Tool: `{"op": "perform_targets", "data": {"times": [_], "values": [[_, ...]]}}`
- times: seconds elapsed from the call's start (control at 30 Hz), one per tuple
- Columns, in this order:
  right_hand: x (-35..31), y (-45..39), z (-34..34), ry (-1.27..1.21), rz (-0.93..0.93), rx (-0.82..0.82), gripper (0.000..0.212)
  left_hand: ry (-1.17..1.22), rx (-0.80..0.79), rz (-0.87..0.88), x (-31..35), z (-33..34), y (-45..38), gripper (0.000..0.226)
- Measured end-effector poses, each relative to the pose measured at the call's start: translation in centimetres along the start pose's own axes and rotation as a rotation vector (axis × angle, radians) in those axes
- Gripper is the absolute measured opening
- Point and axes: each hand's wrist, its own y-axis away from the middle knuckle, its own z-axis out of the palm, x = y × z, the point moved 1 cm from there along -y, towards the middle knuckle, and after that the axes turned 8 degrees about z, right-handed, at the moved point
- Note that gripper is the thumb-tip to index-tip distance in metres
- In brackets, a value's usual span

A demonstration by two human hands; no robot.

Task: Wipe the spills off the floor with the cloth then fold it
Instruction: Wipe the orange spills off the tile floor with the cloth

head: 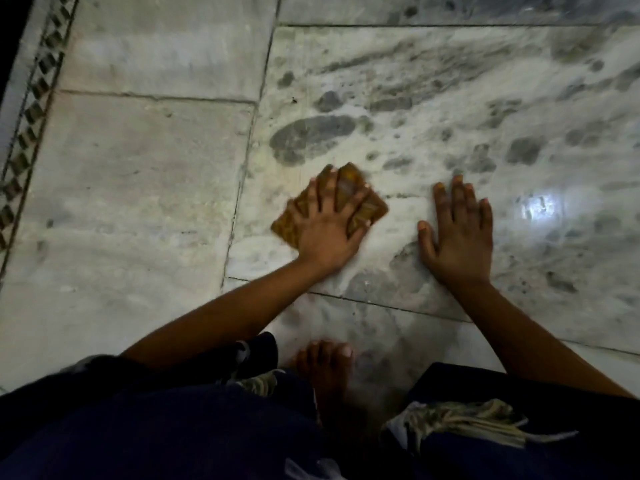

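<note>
A small folded brown-yellow cloth (349, 183) lies flat on the marble floor (138, 168) near the middle of the view. My left hand (327, 226) presses down on it with fingers spread and straight, covering most of it. My right hand (457, 230) rests flat on the bare floor just to the right of the cloth, fingers straight, holding nothing. The cloth and left hand look slightly blurred. A bright wet sheen (538, 207) shows on the floor right of my right hand.
Dark grey mottled patches (311, 136) mark the tile beyond the cloth. A patterned border strip (31, 133) runs along the far left. My bare foot (325, 365) and dark-clothed knees fill the bottom of the view.
</note>
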Motion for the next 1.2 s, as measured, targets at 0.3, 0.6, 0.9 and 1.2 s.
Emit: {"op": "perform_targets", "data": {"times": [0.3,0.6,0.9,1.2], "values": [[0.4,0.0,0.2,-0.021,-0.013,-0.006,0.064,0.051,0.05,-0.242,-9.6,-5.0,-8.3,0.059],[0.0,0.0,0.2,-0.015,-0.001,-0.009,0.065,-0.003,0.161,-0.078,-2.8,2.7,5.3,0.056],[0.3,-0.1,0.0,-0.007,0.002,-0.017,0.065,-0.001,0.05,0.083,-4.5,-3.7,-10.3,0.057],[0.3,-0.1,0.1,-0.01,-0.001,-0.013,0.064,0.092,0.118,-0.286,-9.5,-6.0,-10.9,0.061]]}}
